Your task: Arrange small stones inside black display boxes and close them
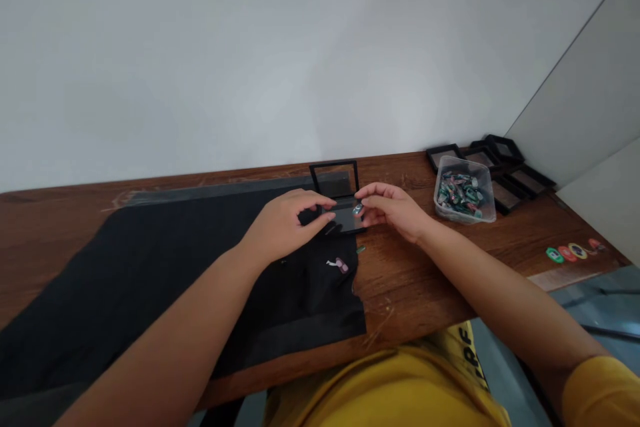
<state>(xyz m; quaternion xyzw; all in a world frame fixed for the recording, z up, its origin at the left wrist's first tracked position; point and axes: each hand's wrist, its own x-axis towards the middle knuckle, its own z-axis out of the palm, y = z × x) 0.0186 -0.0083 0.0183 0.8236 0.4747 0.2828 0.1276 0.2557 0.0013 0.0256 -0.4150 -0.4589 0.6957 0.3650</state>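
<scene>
A black case [346, 217] with a windowed lid [334, 177] stands open at the back right of a black cloth [165, 267], its lid raised. My left hand [287, 219] is at the case's left side, thumb and forefinger apart, with nothing seen between them. Over the right part of the case, my right hand [387, 208] pinches a small shiny teal piece [357, 209]; its exact kind is too small to tell. On the cloth in front lies a small pinkish piece [341, 265] beside a white scrap [331, 263].
Right of my hands, a clear plastic tub [489, 197] holds many small shiny green and pink pieces. Several black frame-like cases [530, 179] lie behind it. Coloured round stickers [567, 253] sit near the wooden table's [420, 280] right end. A pale wall [280, 60] rises behind.
</scene>
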